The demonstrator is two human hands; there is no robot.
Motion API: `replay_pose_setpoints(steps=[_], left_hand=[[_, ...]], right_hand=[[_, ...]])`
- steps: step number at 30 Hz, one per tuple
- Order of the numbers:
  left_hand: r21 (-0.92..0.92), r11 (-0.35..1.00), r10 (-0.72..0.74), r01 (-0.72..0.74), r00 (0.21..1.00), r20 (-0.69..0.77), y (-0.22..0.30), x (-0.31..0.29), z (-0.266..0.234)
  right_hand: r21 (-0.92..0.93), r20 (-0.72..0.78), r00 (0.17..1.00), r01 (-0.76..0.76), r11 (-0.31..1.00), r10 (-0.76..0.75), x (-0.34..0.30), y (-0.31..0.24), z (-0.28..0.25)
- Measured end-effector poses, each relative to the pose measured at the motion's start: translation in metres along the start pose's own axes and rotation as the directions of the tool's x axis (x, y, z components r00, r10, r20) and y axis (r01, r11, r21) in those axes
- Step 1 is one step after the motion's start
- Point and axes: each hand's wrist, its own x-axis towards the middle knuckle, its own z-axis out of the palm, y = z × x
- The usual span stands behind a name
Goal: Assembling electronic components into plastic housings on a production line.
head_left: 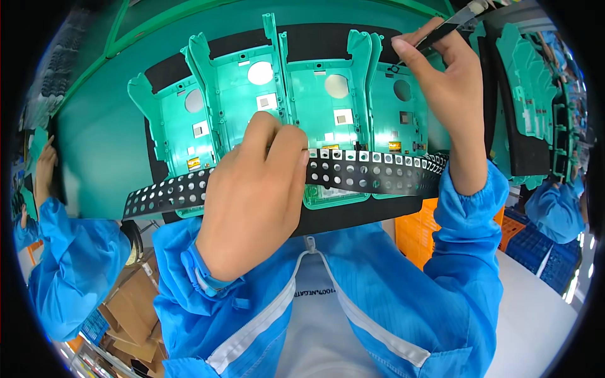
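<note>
My left hand point(255, 189) is closed on a long black strip point(359, 171) that carries rows of round and square pale pads. The strip runs across the front of several green plastic housings point(315, 101), which stand side by side with their insides upward. Each housing shows a round opening and a small pale square part. In my right hand point(450, 75) is a thin, dark pair of tweezers point(441, 31), gripped between thumb and fingers. The tweezers' tip reaches down to the upper part of the rightmost housing point(403, 107), beside a small dark piece point(394, 68).
The housings rest on a black foam pad point(353, 217) over a green work surface point(94, 145). More green housings point(526, 82) lie on the right. Co-workers' blue sleeves point(75, 258) show at left and far right. Orange crates point(416, 230) and cardboard point(132, 309) are below.
</note>
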Motion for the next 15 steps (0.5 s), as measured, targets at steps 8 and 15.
replay_pose_setpoints(steps=[8, 15], left_hand=[[-0.048, 0.997, 0.064, -0.063, 0.998, 0.007, -0.006, 0.002, 0.000], [-0.083, 0.996, 0.034, -0.031, 0.999, 0.035, -0.009, 0.004, 0.000]], right_hand=[[-0.145, 0.069, 0.998, 0.017, 0.989, -0.007, 0.000, 0.007, 0.003], [-0.112, -0.011, 0.992, -0.124, 0.986, 0.123, 0.005, -0.019, 0.008]])
